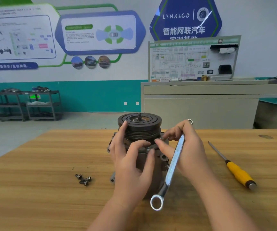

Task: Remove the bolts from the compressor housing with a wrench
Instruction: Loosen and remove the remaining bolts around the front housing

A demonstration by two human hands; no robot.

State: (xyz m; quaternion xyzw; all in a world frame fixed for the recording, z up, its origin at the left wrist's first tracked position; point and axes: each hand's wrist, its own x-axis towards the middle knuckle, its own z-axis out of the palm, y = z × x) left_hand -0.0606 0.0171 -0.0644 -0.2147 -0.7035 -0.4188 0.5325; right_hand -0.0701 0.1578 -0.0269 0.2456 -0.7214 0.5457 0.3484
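The compressor (140, 129) stands upright in the middle of the wooden table (34, 189), dark grooved pulley on top. My left hand (131, 162) wraps around its housing from the near left, fingers curled on the body under the pulley. My right hand (182, 147) holds a shiny double ring wrench (172, 165) across the palm, while its thumb and fingertips pinch at a bolt (161, 138) on the housing flange at the right. The wrench's near ring hangs free toward me. Three removed bolts (84, 179) lie on the table to the left.
A yellow-handled screwdriver (234, 169) lies on the table to the right. Behind the table stand a grey cabinet (201, 104) with a display board and dark shelving carts (22, 105) at the far left by the wall.
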